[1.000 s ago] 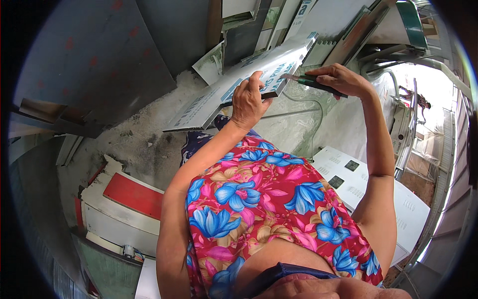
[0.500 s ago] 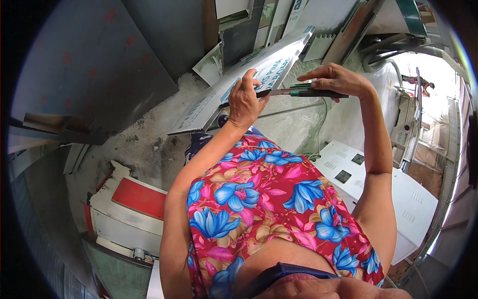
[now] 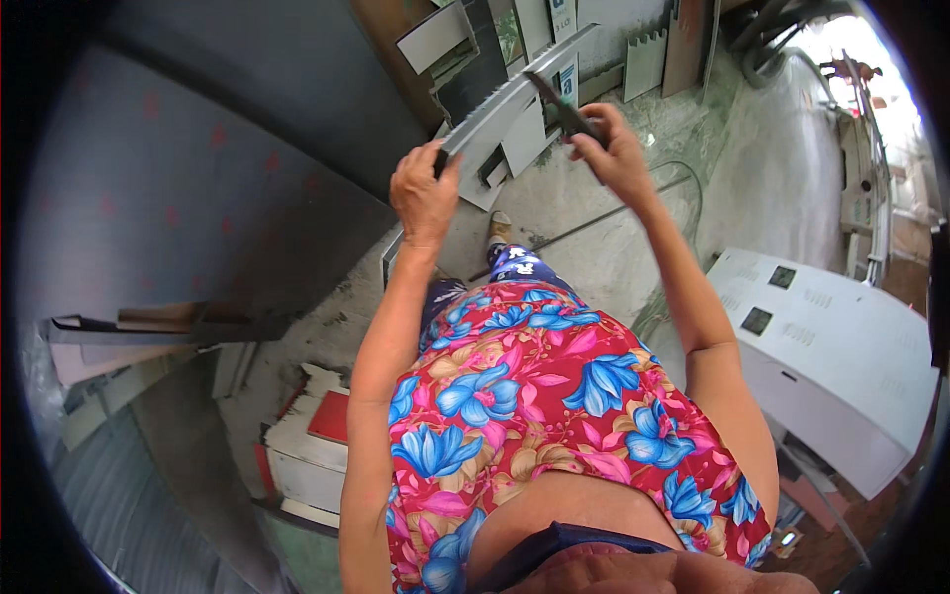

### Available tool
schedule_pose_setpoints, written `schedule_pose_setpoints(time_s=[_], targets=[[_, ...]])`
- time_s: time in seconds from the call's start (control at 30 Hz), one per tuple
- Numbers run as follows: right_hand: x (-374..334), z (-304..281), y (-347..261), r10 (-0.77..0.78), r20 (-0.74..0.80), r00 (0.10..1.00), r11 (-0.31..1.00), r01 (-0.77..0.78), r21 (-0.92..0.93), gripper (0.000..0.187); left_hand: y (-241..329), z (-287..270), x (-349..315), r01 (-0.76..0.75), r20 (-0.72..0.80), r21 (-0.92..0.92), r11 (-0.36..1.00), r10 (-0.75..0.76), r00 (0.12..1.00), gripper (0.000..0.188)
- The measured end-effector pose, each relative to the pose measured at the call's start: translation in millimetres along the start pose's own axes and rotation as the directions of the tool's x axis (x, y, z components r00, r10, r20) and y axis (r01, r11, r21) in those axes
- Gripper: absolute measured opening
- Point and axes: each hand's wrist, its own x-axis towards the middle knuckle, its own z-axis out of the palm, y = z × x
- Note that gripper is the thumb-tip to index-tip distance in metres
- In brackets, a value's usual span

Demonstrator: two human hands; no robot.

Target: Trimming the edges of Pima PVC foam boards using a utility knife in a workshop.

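My left hand point(image 3: 426, 193) is wrapped round the near end of a long, thin flat panel point(image 3: 510, 94). The panel stands nearly edge-on, running away up and to the right, with its far end raised. In my right hand point(image 3: 616, 153) is a knife point(image 3: 559, 104) with a dark blade and a black-and-green handle. Its blade reaches up and left to the panel's edge, overlapping it in view; whether they touch I cannot tell. Part of the knife's handle is hidden by my fingers.
Large dark sheets point(image 3: 247, 158) lean at the left. Offcut boards point(image 3: 643, 64) stand against the far wall. A white metal cabinet point(image 3: 831, 346) lies at the right. A cable point(image 3: 698, 203) crosses the concrete floor, and red and white pieces point(image 3: 322, 445) lie at the lower left.
My left hand has moved left and now holds the panel, which has turned from showing its printed face to nearly edge-on. My right hand has moved left, swinging the knife's blade upward.
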Motion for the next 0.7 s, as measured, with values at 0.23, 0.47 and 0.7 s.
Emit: schedule_pose_setpoints(time_s=[0.23, 0.47, 0.7], targets=[[-13, 54, 18, -0.39, -0.069, 0.918, 0.833, 0.32, -0.452, 0.06, 32, -27, 40, 0.187, 0.298, 0.024, 0.982, -0.185, 0.936, 0.023], [7, 47, 53, -0.581, -0.12, 0.805, 0.694, 0.413, -0.59, 0.06, 84, -38, 35, 0.125, 0.416, 0.198, 0.972, -0.199, 0.887, 0.046], [85, -12, 112, -0.61, -0.198, 0.768, 0.659, 0.351, -0.665, 0.053, 98, -24, 40, 0.247, 0.484, 0.218, 0.944, -0.324, 0.813, 0.048]])
